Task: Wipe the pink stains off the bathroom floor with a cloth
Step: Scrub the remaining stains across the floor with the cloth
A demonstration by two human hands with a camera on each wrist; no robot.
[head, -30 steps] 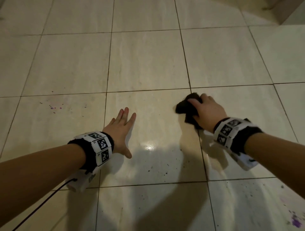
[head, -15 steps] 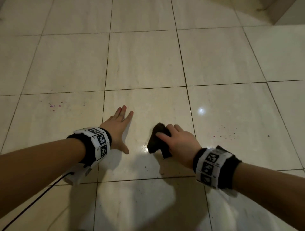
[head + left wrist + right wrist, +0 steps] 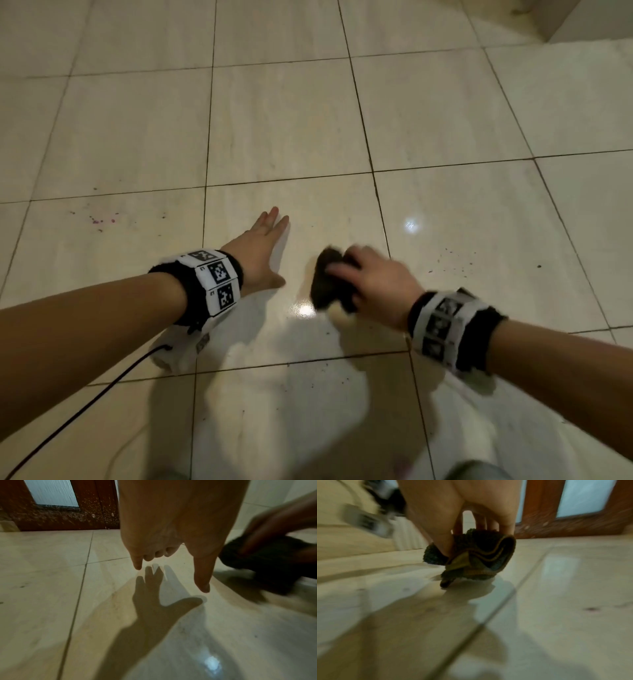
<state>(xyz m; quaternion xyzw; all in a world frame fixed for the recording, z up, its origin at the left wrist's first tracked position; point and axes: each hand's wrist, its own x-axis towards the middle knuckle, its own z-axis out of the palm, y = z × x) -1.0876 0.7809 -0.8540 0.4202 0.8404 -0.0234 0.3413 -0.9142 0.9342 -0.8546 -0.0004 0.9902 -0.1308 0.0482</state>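
Two hands are seen over the tiled floor (image 3: 281, 130). A dark cloth (image 3: 327, 279) is gripped in the right hand (image 3: 373, 284), fingers curled over it, and is pressed to the floor just right of the left hand (image 3: 262, 251). The left hand is held flat, fingers straight, nothing in it. Pink stains (image 3: 97, 219) are scattered left of the left hand; darker specks (image 3: 455, 262) lie right of the right hand.
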